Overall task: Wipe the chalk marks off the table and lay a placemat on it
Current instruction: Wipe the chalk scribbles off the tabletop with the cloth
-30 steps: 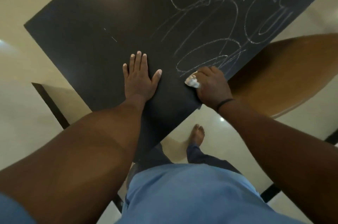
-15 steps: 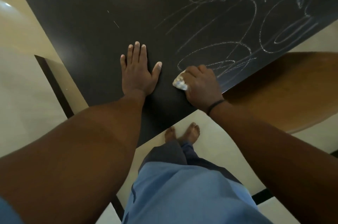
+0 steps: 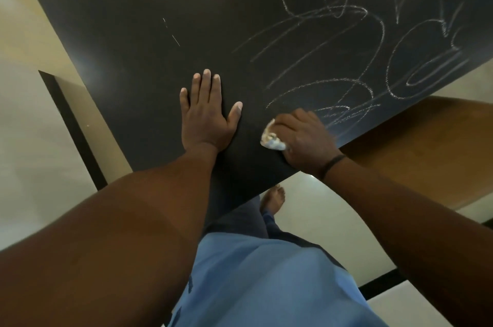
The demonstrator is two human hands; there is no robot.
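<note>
Barely started: cloth (image 3: pixel 273 137) gripped by right hand (image 3: pixel 306 137) at table (image 3: pixel 133 33) near edge, left hand (image 3: pixel 206 116) pressed flat, chalk marks (image 3: pixel 346 60) mostly left, placemat unseen.

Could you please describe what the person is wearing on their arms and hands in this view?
Both forearms are bare, with no sleeves reaching them and no gloves. The right hand has a thin dark band around its wrist. The left hand shows no ring, watch or band. A bit of blue fabric shows near the left upper arm.

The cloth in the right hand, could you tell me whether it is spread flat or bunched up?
Bunched up: the cloth shows only as a crumpled wad under the right hand's curled fingers.
</note>
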